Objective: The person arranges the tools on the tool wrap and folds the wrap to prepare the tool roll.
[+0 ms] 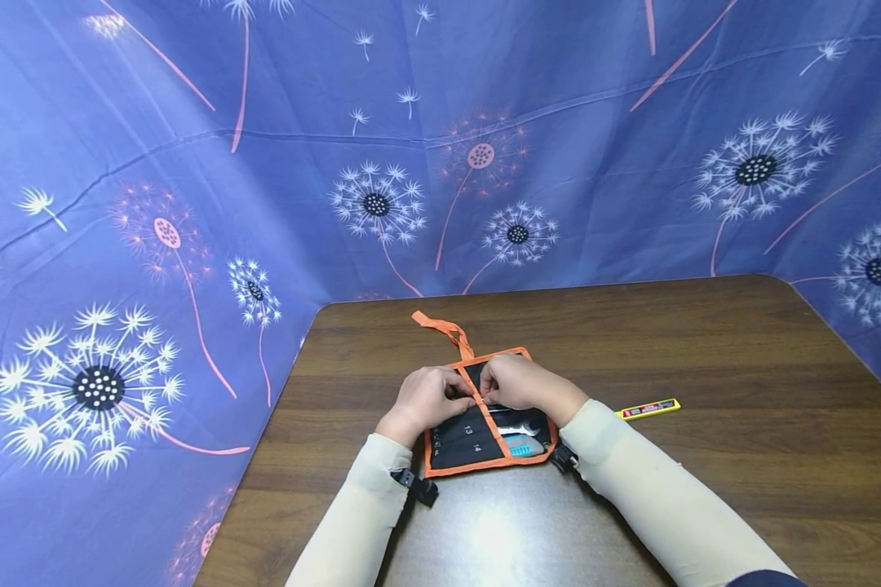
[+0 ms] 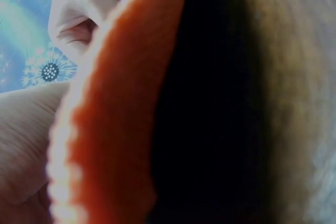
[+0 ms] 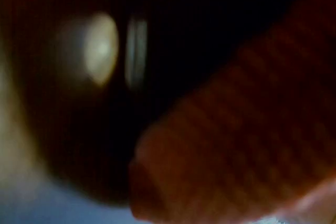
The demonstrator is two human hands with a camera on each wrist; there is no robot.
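A black tool pouch (image 1: 448, 444) with orange trim lies spread on the table, its pocket front marked with white numbers such as 13 and 14. My left hand (image 1: 427, 398) pinches the orange band along the pocket mouth between thumb and fingers. Opposite it, my right hand (image 1: 523, 383) has its fingers curled down at the same band, pinching a silver metal tool that it mostly hides. Nearer me, a silver wrench (image 1: 517, 430) and a teal-and-grey handled tool (image 1: 524, 446) stick out of the pockets. In the left wrist view the orange trim (image 2: 121, 103) bulges close to the lens.
An orange tie strap (image 1: 444, 328) trails from the pouch's far edge. Right of the right forearm lies a yellow strip-shaped item (image 1: 649, 409) with a red label. The brown wooden table (image 1: 705, 342) meets a blue dandelion-patterned cloth (image 1: 595, 163) behind and at the left.
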